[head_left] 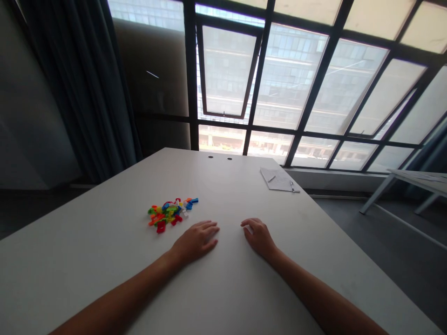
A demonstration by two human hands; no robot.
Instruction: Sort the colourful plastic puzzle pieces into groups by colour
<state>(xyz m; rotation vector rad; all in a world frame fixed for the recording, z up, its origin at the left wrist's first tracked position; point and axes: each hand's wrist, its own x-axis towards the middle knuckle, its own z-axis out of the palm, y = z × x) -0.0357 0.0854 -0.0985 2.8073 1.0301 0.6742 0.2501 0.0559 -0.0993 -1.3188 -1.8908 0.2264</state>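
My left hand (196, 240) lies palm down on the white table (104, 242), fingers stretched out flat and holding nothing. A small heap of coloured plastic pieces (171, 213) in red, orange, green, yellow, blue and white sits just to its left and a little farther away, not touched. My right hand (257, 237) rests on the table a short way to the right, palm down with the fingers curled under; a small white piece shows at its fingertips, too small to name.
A sheet of paper (278, 179) with a pen (292, 186) on it lies at the table's far right. Two cable holes (220, 158) mark the far edge. Behind stand large windows and a dark curtain (87, 93). Another table (419, 179) stands at the right.
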